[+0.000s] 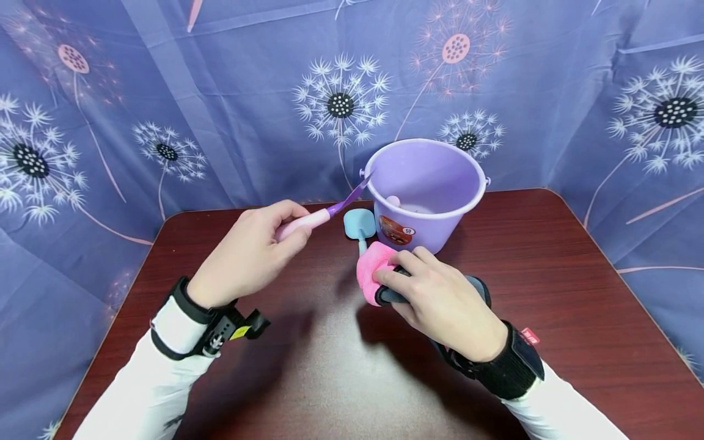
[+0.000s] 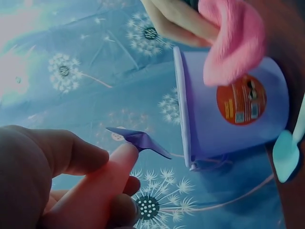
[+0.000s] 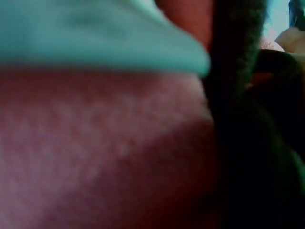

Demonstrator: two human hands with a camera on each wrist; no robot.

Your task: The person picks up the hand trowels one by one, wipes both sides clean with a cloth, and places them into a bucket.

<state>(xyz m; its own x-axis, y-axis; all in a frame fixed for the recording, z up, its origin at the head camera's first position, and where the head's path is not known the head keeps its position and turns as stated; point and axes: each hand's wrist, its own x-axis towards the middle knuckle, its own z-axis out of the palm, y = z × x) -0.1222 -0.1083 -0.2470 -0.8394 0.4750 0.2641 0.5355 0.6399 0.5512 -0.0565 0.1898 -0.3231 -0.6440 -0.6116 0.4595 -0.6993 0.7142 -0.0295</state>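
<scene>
My left hand (image 1: 250, 250) grips the pink handle of a small toy shovel (image 1: 316, 219) with a purple blade. The blade points up and right, its tip overlapping the rim of a lilac bucket (image 1: 431, 211) in the head view. In front of the bucket, my right hand (image 1: 437, 299) holds a fuzzy pink cloth (image 1: 376, 269) with a dark grey part bunched under the fingers. A light blue toy shovel (image 1: 359, 224) lies beside the bucket's left foot, its handle running toward the cloth. The right wrist view is blurred and close up, mostly pink and dark fabric.
The bucket carries an orange label (image 2: 241, 100) and has a pale pink rounded piece (image 1: 393, 200) inside. Everything is on a dark red-brown wooden table (image 1: 550, 263). A blue dandelion-print curtain (image 1: 247, 91) hangs along the table's back and sides.
</scene>
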